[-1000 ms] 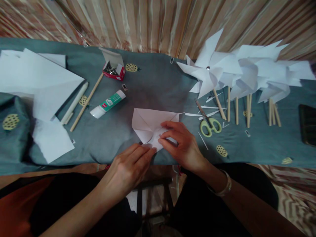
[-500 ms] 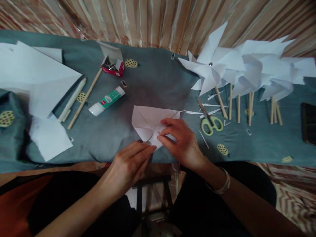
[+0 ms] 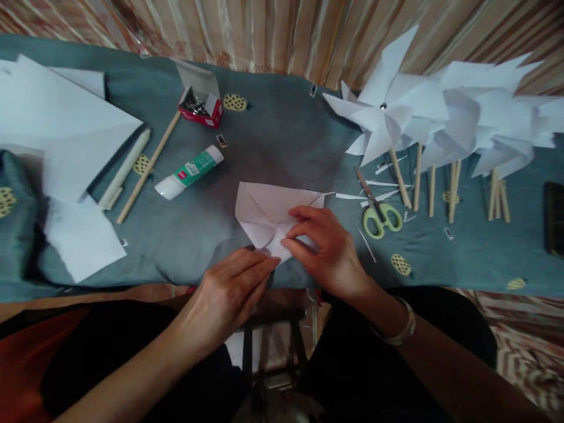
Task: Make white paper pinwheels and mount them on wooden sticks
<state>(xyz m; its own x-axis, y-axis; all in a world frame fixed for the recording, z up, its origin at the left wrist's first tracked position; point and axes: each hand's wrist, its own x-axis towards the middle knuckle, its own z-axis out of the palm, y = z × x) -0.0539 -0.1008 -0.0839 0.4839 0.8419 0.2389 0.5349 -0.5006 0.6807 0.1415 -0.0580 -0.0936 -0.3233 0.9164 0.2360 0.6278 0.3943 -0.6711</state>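
A white paper pinwheel blank (image 3: pixel 275 202) lies at the table's front edge, with cut lines running in from its corners and parts of it bent toward the middle. My left hand (image 3: pixel 235 285) has its fingers together on the blank's lower edge, gripping the paper there. On the blank's folded part near the centre, my right hand (image 3: pixel 324 247) pinches with thumb and forefinger. Its other fingers curl over the paper. The fingertips of both hands partly hide the lower folds.
Left of the blank are a glue stick (image 3: pixel 189 172), a wooden stick (image 3: pixel 150 167), a red box of metal fasteners (image 3: pixel 201 111) and white paper sheets (image 3: pixel 83 126). To the right are green-handled scissors (image 3: pixel 381 220), paper strips and several finished pinwheels (image 3: pixel 383 120) on sticks.
The view has shifted slightly, so the table things appear a little higher. Both hands keep nearly the same hold on the paper.
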